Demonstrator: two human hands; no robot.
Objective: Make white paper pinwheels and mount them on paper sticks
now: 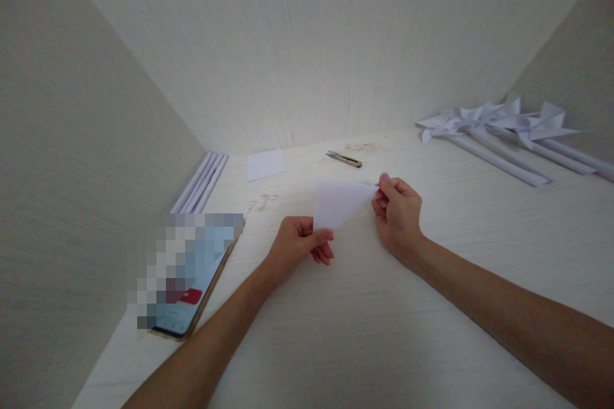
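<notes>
Paper [338,203], seemingly folded, pinched by both hands [297,244] [397,212] above desk [364,332].

A pale, wood-grained desk [364,332] sits boxed in by matching panels: a back wall [326,32] at twelve o'clock, side walls [71,140] at nine and three. Light falls brightest on the back wall.

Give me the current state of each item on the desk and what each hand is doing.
Folded white paper: triangle shape, lifted, held at two corners.
Left hand: pinching the paper's lower corner.
Right hand: pinching the paper's right tip.
Snips: lying flat near the back wall, untouched.
Square paper sheet: flat, unfolded.
Rolled paper sticks: lying side by side along the left wall.
Paper pinwheels: assembled, lying on their sticks at right.
Phone: screen lit.
</notes>
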